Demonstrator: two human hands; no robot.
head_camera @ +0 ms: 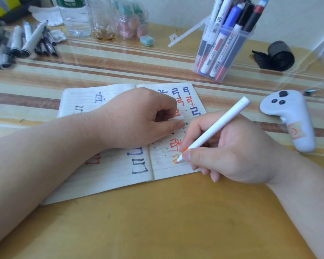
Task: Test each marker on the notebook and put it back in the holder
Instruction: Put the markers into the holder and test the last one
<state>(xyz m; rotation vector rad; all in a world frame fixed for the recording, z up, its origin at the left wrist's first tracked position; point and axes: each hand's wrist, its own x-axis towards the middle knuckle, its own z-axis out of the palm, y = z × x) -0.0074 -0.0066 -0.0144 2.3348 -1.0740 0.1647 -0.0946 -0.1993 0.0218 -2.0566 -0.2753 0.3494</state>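
Now my right hand [226,152] grips the white marker [219,124], tip on the right page of the notebook [108,180]; my left hand [137,118], resting on it, pinches a white cap [178,117].

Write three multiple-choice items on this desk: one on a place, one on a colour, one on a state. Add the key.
1. Where does the holder stand, seen from the notebook?
A. On it. B. Beyond it, to the right. C. Left of it.
2. What colour does the marker leave?
A. Orange. B. Green. C. Black.
3. How is that marker?
A. Capped, in the holder. B. Lying untouched. C. Uncapped, tip on the page.
Key: B, the holder stands past the notebook's right page. A, orange strokes lie at the tip. C, the right hand grips it with the bare tip on paper, while the left hand pinches a small white piece, likely the cap.
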